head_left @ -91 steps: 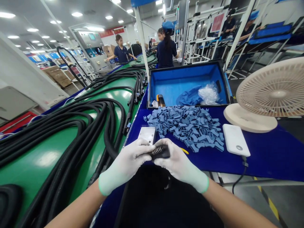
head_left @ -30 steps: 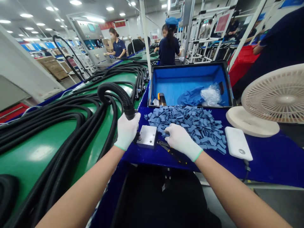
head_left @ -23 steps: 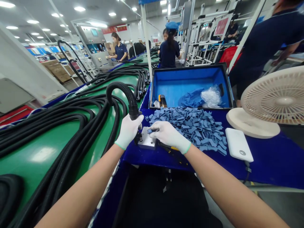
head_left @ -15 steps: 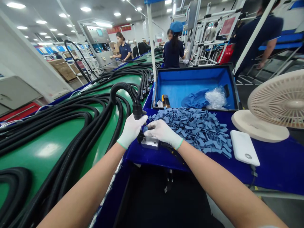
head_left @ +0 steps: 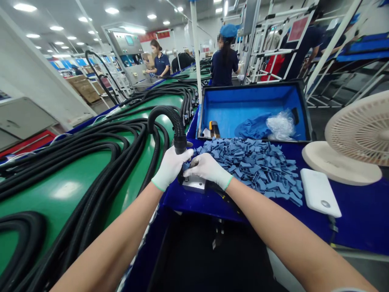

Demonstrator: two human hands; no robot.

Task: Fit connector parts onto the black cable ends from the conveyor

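White-gloved, my left hand (head_left: 170,167) is wrapped round the end of a black corrugated hose (head_left: 174,118), which arches up and over to the left. My right hand (head_left: 207,168), also gloved, has its thumb and fingers pinched at the fitting just below. Between the hands a bit of a small blue plastic clip (head_left: 186,165) shows at the fitting; the rest is covered by fingers. Under the right fingers sits a metal block (head_left: 194,185) on the blue tabletop. A pile of similar blue clips (head_left: 255,166) lies right of my right hand.
Black hoses (head_left: 100,162) cover much of the green conveyor (head_left: 65,190) at left. Behind the clips stands a blue bin (head_left: 252,97) with a plastic bag. A white power bank (head_left: 320,192) and a beige fan (head_left: 361,129) are at right. Co-workers (head_left: 225,61) stand farther back.
The view has shifted slightly, so the bench appears a little farther right. Both hands stay at the hose end, the right fingers slightly curled in. A co-worker at far right has moved away.
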